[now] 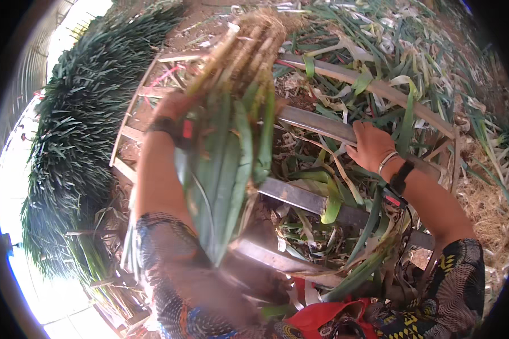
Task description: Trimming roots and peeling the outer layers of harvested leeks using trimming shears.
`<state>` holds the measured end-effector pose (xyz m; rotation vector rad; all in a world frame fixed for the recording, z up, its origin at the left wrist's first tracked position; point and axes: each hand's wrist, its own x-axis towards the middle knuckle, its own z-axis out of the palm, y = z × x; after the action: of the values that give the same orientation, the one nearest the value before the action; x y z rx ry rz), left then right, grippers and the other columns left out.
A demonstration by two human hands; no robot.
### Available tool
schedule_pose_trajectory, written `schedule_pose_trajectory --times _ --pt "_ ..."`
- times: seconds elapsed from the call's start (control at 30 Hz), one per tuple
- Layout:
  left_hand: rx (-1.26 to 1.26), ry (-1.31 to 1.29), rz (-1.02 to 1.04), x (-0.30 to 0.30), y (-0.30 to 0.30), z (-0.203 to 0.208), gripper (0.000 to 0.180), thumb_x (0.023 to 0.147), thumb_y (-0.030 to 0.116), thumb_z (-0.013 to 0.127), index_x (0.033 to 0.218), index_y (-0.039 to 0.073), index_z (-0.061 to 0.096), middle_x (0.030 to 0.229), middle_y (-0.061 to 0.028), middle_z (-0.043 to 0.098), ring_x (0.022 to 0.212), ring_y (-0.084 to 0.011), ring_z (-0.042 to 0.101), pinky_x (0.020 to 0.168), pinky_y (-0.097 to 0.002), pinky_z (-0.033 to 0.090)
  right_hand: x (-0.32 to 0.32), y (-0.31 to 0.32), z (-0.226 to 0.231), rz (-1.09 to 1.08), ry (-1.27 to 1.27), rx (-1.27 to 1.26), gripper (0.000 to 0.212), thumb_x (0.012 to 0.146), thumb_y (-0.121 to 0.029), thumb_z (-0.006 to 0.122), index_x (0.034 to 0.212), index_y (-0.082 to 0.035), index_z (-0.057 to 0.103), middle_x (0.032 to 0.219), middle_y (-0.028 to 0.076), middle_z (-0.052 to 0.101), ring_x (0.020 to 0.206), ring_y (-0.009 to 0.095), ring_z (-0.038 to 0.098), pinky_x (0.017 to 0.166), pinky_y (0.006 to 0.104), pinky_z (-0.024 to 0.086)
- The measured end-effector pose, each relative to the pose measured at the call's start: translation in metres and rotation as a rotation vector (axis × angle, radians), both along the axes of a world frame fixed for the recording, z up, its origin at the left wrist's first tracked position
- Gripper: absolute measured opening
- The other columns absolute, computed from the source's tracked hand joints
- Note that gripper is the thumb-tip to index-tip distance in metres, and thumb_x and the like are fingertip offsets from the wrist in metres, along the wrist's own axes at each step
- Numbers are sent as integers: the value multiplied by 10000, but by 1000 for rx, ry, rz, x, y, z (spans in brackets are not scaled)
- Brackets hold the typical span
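A thick bundle of leeks [223, 169], slightly smeared by motion, lies tilted over the left part of a slatted rack [316, 124]. Its brown, rooty ends point away from me and its broad green leaves hang toward my lap. My left hand [175, 107] is closed around the bundle's left side, its fingers mostly hidden behind the stalks. To the right, my right hand [371, 146] lies over a metal bar of the rack, fingers curled across it. Loose leek leaves [333, 195] hang over and between the bars near that hand.
A long, dense pile of green leeks [85, 118] stands along the left. Discarded leaves [345, 34] cover the ground behind and right of the rack, with dry straw-like roots [483, 198] at the far right. Red cloth [322, 316] shows at my lap.
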<state>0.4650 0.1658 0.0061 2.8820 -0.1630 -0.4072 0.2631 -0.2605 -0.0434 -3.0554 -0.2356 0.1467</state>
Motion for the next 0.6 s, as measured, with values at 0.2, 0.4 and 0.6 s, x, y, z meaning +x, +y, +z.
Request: schedule_pose_trajectory --times 0.2,0.4,0.6 --pt "137 14 276 -81 -54 20 882 638 748 589 1175 49 617 1175 -191 619 1102 -318 593 951 -391 454 -5 8 -2 -88 52 -14 440 787 -275 671 1116 -40 498 972 174 575 858 347 624 701 456 528" --pt "22 -70 215 -157 -81 10 809 736 667 587 1227 25 553 1128 -240 618 1068 -389 583 916 -427 467 -63 -5 12 -21 -210 141 539 757 -303 691 1216 -69 535 1185 143 566 1100 367 522 946 448 416" --pt "-29 -213 171 -194 -51 -23 675 849 596 469 1316 108 464 1171 -267 583 1098 -430 549 944 -517 416 -233 -35 86 -144 -126 584 390 799 -258 649 1110 -27 601 1075 201 606 1073 378 532 941 430 415"
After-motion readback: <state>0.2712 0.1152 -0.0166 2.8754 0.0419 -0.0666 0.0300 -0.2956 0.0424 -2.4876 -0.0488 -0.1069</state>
